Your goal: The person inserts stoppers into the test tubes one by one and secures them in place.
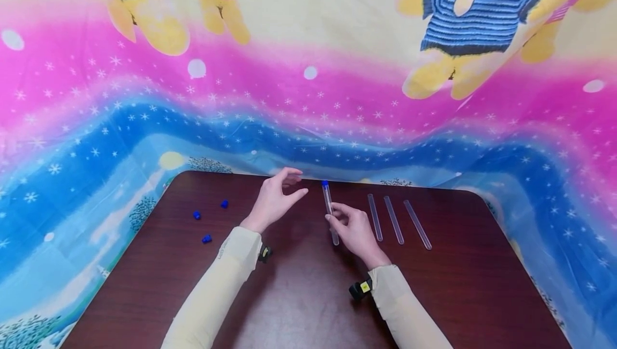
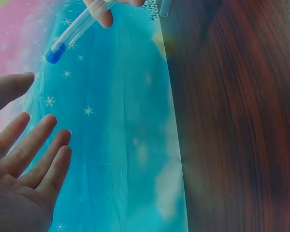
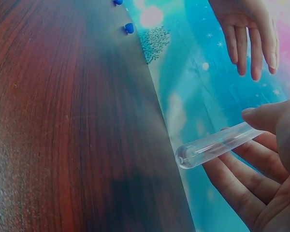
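Snowflake-printed cloth (image 1: 275, 103) backs a dark table (image 1: 308, 301); the right grip (image 1: 356, 231) pinches a blue-capped clear tube (image 1: 327, 197) above it, while the left grip (image 1: 275, 200) hangs wide and empty nearby; three uncapped tubes (image 1: 393, 220) lie to the right, three blue caps (image 1: 196, 215) to the left; capping that tube looks done; setting it down seems called for next.

The sleeved left arm (image 1: 212, 290) and right arm (image 1: 409, 306) stretch toward the far edge of the surface (image 1: 301, 295). The left hand (image 1: 273, 200), nearer that edge, keeps its thumb apart from loosely bent fingers. The right hand (image 1: 358, 229) pinches between thumb and fingers, though its outermost fingers are hard to make out.
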`<state>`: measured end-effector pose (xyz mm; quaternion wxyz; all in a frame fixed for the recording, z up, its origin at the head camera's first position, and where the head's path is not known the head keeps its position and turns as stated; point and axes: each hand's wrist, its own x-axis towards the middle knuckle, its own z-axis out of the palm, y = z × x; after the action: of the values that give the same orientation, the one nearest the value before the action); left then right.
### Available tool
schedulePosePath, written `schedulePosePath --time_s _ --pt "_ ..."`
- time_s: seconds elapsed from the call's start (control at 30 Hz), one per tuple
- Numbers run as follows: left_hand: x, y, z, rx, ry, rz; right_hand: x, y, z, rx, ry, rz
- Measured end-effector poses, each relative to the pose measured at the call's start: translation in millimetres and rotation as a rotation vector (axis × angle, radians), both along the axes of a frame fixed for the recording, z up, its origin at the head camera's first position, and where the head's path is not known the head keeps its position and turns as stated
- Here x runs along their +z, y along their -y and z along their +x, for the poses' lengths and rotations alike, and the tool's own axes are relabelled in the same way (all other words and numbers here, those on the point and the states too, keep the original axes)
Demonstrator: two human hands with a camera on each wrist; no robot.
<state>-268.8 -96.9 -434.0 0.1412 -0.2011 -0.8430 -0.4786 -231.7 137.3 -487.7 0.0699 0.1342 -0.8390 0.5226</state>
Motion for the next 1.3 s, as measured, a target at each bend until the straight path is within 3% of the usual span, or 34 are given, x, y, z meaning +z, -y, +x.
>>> schedulePosePath --time_s 0.73,0.97,1.3 --pt "-1.0 30.6 7.3 0.019 0.019 -0.048 -7.1 -10 -1.8 -0.049 -0.007 0.011" --pt "-4.5 42.5 7.5 0.057 0.060 -0.071 -5.9 -12 -0.4 -0.047 0.006 -0.002" --pt "-13.5 65.1 6.8 0.111 0.064 -0.094 -8.8 -15 -1.3 -0.053 0.013 -0.005"
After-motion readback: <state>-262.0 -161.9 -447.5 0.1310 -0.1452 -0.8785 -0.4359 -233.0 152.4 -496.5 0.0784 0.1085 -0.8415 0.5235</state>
